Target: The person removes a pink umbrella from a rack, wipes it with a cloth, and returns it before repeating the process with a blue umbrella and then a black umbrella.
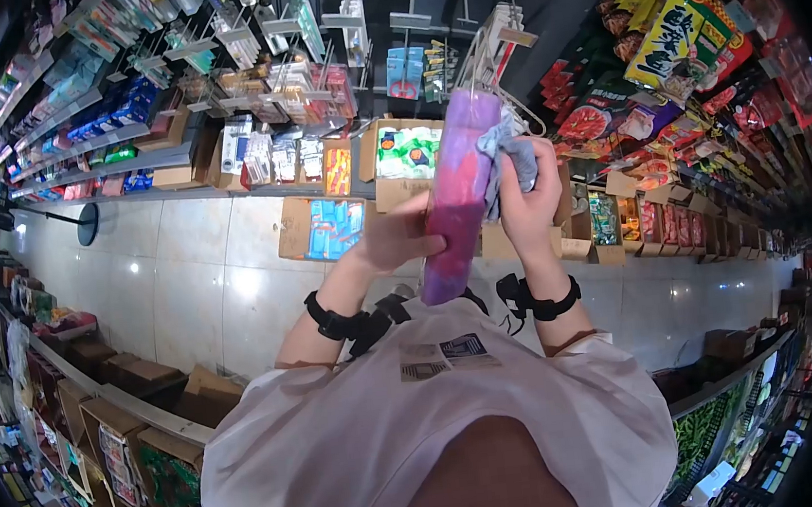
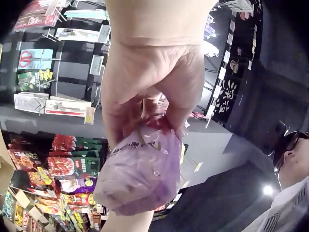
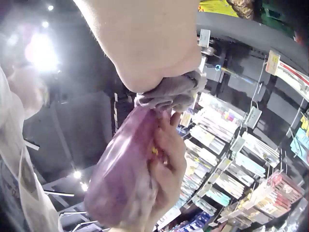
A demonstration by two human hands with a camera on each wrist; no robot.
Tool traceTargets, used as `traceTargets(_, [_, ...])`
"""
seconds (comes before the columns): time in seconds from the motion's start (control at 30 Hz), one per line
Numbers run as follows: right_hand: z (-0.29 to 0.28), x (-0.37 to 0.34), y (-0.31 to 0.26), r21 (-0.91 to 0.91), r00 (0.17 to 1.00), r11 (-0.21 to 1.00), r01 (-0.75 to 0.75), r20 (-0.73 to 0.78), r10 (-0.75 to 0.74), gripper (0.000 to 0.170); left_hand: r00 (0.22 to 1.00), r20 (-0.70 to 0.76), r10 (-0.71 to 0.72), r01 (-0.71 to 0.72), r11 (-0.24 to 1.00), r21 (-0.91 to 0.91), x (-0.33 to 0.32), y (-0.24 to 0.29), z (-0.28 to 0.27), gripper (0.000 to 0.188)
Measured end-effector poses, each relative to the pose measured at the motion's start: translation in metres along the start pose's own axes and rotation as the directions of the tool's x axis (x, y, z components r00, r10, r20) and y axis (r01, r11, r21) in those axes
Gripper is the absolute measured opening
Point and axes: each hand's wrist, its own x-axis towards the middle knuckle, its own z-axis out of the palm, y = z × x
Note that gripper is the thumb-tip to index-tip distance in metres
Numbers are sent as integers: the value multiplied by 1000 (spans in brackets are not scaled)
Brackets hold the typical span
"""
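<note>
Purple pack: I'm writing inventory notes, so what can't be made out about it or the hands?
Head view: most fingers of the left hand, hidden behind the purple pack.
Right wrist view: most fingers of the right hand, hidden beyond its heel and the gray cloth.
Left wrist view: the pack's dark lettering, too small and blurred.

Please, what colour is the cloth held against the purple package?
The cloth is bluish grey; the head view shows it best.

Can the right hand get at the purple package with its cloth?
Probably yes: the right hand holds the grey cloth against the purple package, and the left hand grips the opposite side, out of the way.
</note>
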Motion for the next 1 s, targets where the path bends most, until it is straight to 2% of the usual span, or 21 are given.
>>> traceTargets(0.13, [4, -13, -3, 116, 985, 978, -175, 25, 173, 14, 997, -55, 50, -47, 998, 50, 2, 4, 4, 63])
traceTargets(0.2, [0, -26, 1, 57, 970, 978, -201, 152, 191, 21, 985, -126, 114, -105, 991, 80, 5, 10, 10, 67])
traceTargets(0.27, [-4, -34, 4, -3, 945, 982, -190, 269, 184, 26, 953, -238, 188, -124, 958, 258, 9, 7, 8, 71])
traceTargets(0.3, [-5, -37, 5, 37, 933, 974, -222, 299, 201, 28, 929, -290, 229, -123, 931, 344, 10, 9, 11, 72])
traceTargets(0.33, [-4, -41, 7, 74, 918, 964, -255, 330, 218, 31, 894, -296, 336, -107, 803, 587, 11, 13, 15, 74])
traceTargets(0.4, [-3, -42, 5, 169, 910, 940, -297, 348, 225, 34, 818, -221, 531, -1, 386, 922, 12, 22, 28, 77])
traceTargets(0.43, [-1, -42, 3, 226, 917, 926, -303, 333, 218, 35, 785, -198, 588, -17, 339, 941, 16, 18, 31, 77])
traceTargets(0.47, [1, -41, 0, 285, 925, 908, -305, 317, 211, 36, 791, -218, 572, 35, 314, 949, 19, 16, 36, 76])
traceTargets(0.5, [1, -39, -7, 334, 908, 863, -378, 316, 276, 41, 796, -237, 557, 84, 285, 955, 22, 14, 42, 76])
traceTargets(0.57, [-2, -38, -6, 279, 842, 802, -529, 289, 455, 43, 832, -254, 493, 143, 252, 957, 24, 19, 58, 76])
traceTargets(0.6, [-4, -35, -4, 259, 807, 767, -587, 269, 526, 44, 853, -248, 460, 129, 274, 953, 26, 20, 61, 77])
traceTargets(0.67, [-13, -30, 7, 249, 906, 873, -419, 180, 384, 44, 854, -203, 479, 13, 369, 929, 26, 19, 60, 79])
traceTargets(0.73, [-26, -20, 12, 387, 910, 825, -412, 221, 351, 39, 862, -284, 419, -58, 639, 767, 29, 14, 51, 82])
traceTargets(0.77, [-33, -19, 16, 439, 876, 758, -482, 260, 406, 38, 884, -299, 359, 17, 614, 789, 32, 17, 47, 81])
traceTargets(0.8, [-39, -17, 21, 408, 887, 790, -457, 279, 369, 37, 899, -320, 299, 94, 582, 808, 36, 20, 44, 81])
traceTargets(0.83, [-44, -15, 27, 374, 893, 819, -435, 299, 338, 36, 921, -258, 293, 93, 476, 874, 41, 21, 41, 80])
traceTargets(0.87, [-48, -14, 33, 339, 896, 846, -412, 319, 309, 35, 946, -268, 184, 69, 692, 719, 47, 15, 37, 74])
traceTargets(0.9, [-50, -10, 36, 325, 906, 864, -384, 313, 285, 34, 968, -242, 73, 63, 856, 513, 54, 6, 32, 68])
traceTargets(0.93, [-52, -7, 35, 310, 915, 881, -356, 307, 262, 32, 983, -182, -31, 81, 959, 272, 61, 2, 29, 63])
traceTargets(1.0, [-57, 1, 42, 297, 918, 891, -345, 305, 253, 30, 985, -169, -21, 84, 923, 376, 71, 7, 36, 58])
